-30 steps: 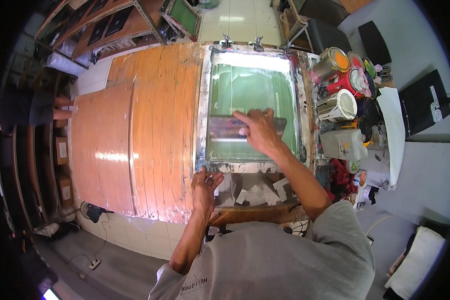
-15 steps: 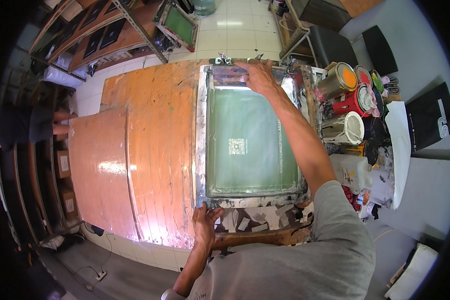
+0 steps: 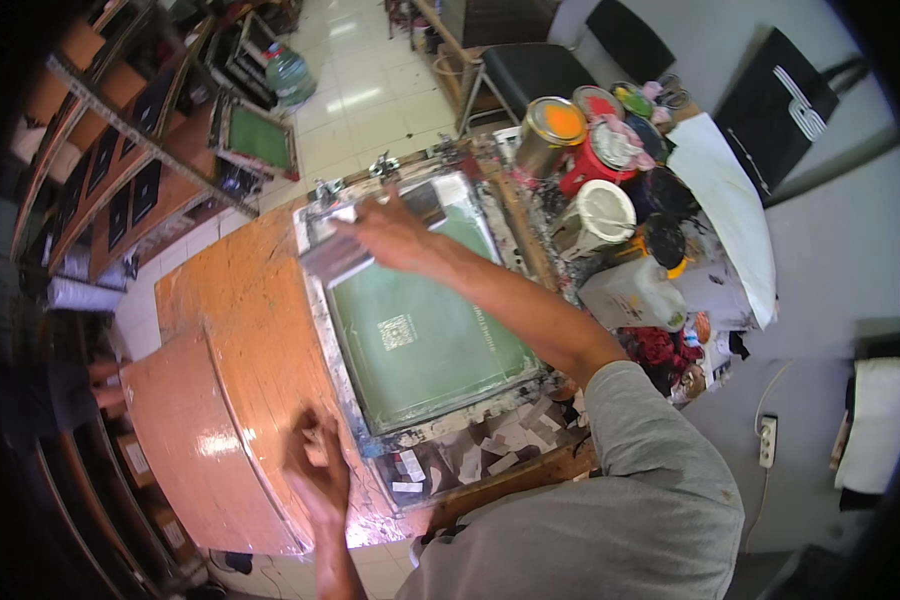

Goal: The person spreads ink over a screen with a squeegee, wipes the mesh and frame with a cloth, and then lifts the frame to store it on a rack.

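1. Left hand: near the lower edge of the view, fingers spread and loosely bent, holding nothing. It sits just off the near left corner of the printing screen; whether it touches the frame cannot be told.
2. Printing screen: a metal-framed green mesh panel lying flat on the orange wooden table. A small pale square mark shows near the mesh centre. The near frame edge is patched with torn tape and stained with ink.
3. Right hand: arm stretched across the screen to its far end. The fingers are closed over the squeegee, a long grey bar lying across the far left part of the mesh.
4. Right of the screen: a white bucket and a white jug stand on the cluttered side bench.
5. Farther right: an open tin of orange ink and a red tin stand close together.
6. Far left: wooden shelving with another green screen leaning against it.
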The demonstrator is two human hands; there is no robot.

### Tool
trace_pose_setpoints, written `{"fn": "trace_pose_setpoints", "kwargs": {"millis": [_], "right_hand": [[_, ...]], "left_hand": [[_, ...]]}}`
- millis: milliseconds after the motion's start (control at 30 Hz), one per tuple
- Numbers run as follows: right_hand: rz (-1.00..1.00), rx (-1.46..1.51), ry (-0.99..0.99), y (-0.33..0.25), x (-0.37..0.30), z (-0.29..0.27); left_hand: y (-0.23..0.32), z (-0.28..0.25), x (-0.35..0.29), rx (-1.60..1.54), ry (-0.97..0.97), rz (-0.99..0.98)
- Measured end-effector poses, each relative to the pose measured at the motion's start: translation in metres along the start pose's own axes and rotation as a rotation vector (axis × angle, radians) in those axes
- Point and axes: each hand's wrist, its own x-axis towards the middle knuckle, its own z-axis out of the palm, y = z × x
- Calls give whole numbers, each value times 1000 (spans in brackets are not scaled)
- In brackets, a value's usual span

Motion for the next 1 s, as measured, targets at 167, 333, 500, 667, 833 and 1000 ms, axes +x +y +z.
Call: {"fn": "trace_pose_setpoints", "kwargs": {"millis": [167,333,500,667,833,1000], "right_hand": [[-56,172,-189,-51,-29,-95],[-82,221,167,-19,-68,-144],[417,-337,358,153,-131,-230],[943,-428,-5,221,-187,-251],[1027,-454,88,246,-194,-210],[915,-446,84,257,-199,-205]], "left_hand": [[43,20,119,338,35,568],[72,55,144,24,-345,333],[65,77,120,-186,-247,106],[41,97,105,-557,-252,-127],[39,110,96,-858,-233,-299],[32,117,94,-951,-202,-347]]}}
